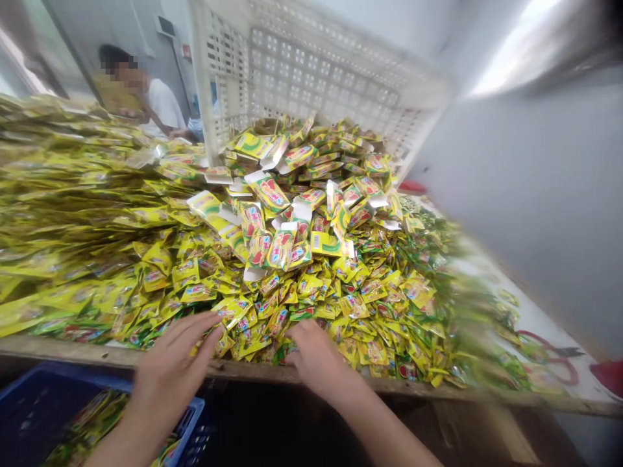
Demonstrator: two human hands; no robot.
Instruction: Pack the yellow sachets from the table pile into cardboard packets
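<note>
Many small yellow and green packets (355, 308) lie heaped along the table's front edge. My left hand (178, 357) is at the near edge of the heap, its fingers bent around a yellow packet (232, 310) that shows at the fingertips. My right hand (314, 357) rests at the front of the heap with its fingers curled down among the packets; whether they hold anything is hidden. Behind the packets, small yellow and green cartons (282, 243), several with open white flaps, spill from a tilted white basket (321, 65).
Larger yellow pouches (73, 214) are piled at the left. A blue crate (34, 402) with packets stands below the table edge. Red-handled scissors (559, 357) lie at the right, near a red object (608, 377). A person (163, 104) is at the back left.
</note>
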